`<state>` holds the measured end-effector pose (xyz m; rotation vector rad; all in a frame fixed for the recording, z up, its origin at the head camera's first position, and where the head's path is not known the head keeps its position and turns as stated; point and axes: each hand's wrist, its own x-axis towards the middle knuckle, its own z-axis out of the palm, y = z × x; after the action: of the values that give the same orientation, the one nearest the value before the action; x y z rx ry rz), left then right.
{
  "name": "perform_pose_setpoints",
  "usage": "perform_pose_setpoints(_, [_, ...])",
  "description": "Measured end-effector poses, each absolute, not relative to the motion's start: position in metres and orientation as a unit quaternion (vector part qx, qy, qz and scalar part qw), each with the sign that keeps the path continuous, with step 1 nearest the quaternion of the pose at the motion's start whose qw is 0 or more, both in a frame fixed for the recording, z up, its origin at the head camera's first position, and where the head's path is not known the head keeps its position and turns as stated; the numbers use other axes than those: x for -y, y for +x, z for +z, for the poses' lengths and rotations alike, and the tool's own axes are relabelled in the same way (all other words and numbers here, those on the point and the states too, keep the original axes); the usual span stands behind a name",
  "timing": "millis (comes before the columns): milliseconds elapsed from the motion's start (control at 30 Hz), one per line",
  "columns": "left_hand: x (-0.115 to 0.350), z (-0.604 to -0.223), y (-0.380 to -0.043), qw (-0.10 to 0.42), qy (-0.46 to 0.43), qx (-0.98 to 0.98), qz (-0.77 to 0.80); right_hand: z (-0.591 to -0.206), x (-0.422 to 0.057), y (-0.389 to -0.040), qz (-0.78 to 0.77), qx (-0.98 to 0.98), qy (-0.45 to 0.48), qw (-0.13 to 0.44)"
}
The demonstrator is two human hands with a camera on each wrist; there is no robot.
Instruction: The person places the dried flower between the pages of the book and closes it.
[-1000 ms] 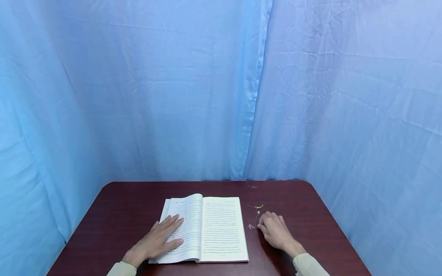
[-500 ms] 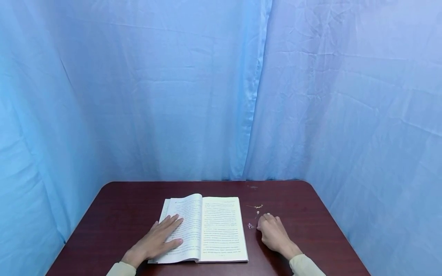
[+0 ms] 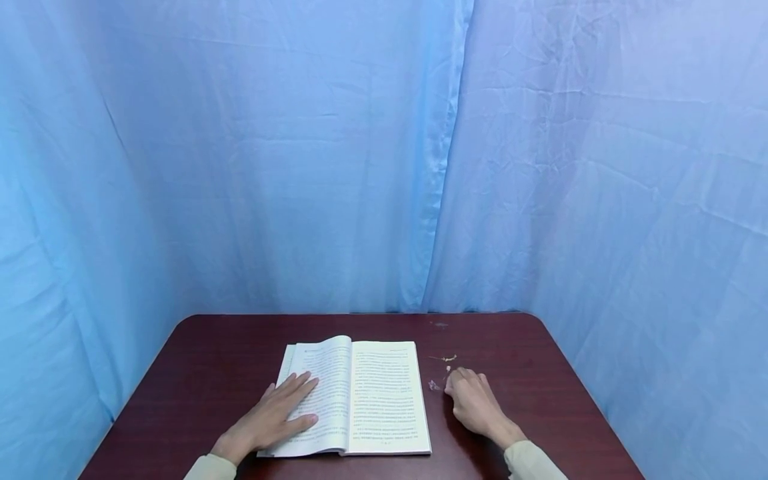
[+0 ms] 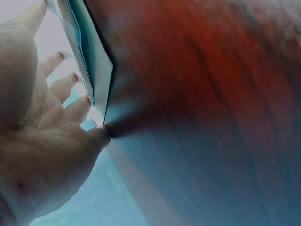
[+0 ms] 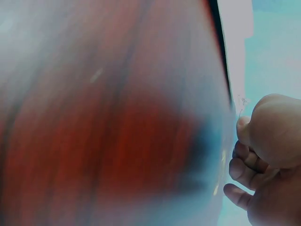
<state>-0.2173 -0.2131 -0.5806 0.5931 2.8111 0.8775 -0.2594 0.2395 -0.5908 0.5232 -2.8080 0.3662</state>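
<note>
Open paperback book with white printed pages (image 3: 387, 407), lying flat on a dark reddish-brown, wood-grained desk (image 3: 516, 347), towards its near edge and left of middle. Left-hand pages curve up towards the spine; right-hand page lies flatter.

Left hand (image 3: 273, 413): rests palm down on the left page, fingers straight and spread, thumb pointing towards the spine. Its grip is apart, clamped on nothing. Left wrist view shows the little finger at the book's outer edge.

Right hand (image 3: 480, 403): low at the desk, just right of the book, fingers curled. Its grip is together; in the right wrist view the thumb and fingertips close on a thin stem, which seems to belong to a small, pale purple dried flower (image 3: 435, 385). The flower's head sits in the gap between the book's right edge and the fingertips.

Just beyond the knuckles, a tiny whitish blossom on a thin stalk (image 3: 448, 368); past it, a slender yellow sprig (image 3: 449, 359). Farther off, near the back edge, a dull greyish-purple scrap (image 3: 440, 325), too small to make out.

Cream sleeve (image 3: 213, 468) at the left wrist. Pale blue, creased fabric curtains (image 3: 300, 167) behind the desk and along both sides.
</note>
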Motion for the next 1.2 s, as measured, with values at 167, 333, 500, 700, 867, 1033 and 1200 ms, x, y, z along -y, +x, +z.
perform_pose_setpoints(167, [0.213,-0.580,-0.216,0.067,0.196,-0.934,0.291,-0.578,-0.220,-0.260,0.153,0.967,0.179,0.101])
perform_pose_setpoints(333, [0.213,-0.583,-0.216,0.071,0.190,-0.935,0.292,-0.572,-0.200,-0.262,0.179,0.960,0.186,0.111])
perform_pose_setpoints(500, [0.213,-0.583,-0.217,0.074,0.186,-0.934,0.297,-0.566,-0.177,-0.260,0.229,0.952,0.183,0.089])
perform_pose_setpoints(700, [0.213,-0.583,-0.216,0.070,0.189,-0.932,0.300,-0.561,-0.149,-0.254,0.260,0.945,0.188,0.063])
perform_pose_setpoints(867, [0.211,-0.582,-0.216,0.075,0.188,-0.931,0.304,-0.561,-0.131,-0.254,0.261,0.945,0.185,0.065])
perform_pose_setpoints(1033, [0.209,-0.583,-0.216,0.076,0.189,-0.930,0.306,-0.561,-0.122,-0.254,0.272,0.946,0.161,0.064])
perform_pose_setpoints(1200, [0.207,-0.583,-0.217,0.079,0.188,-0.930,0.307,-0.561,-0.121,-0.253,0.281,0.946,0.150,0.063])
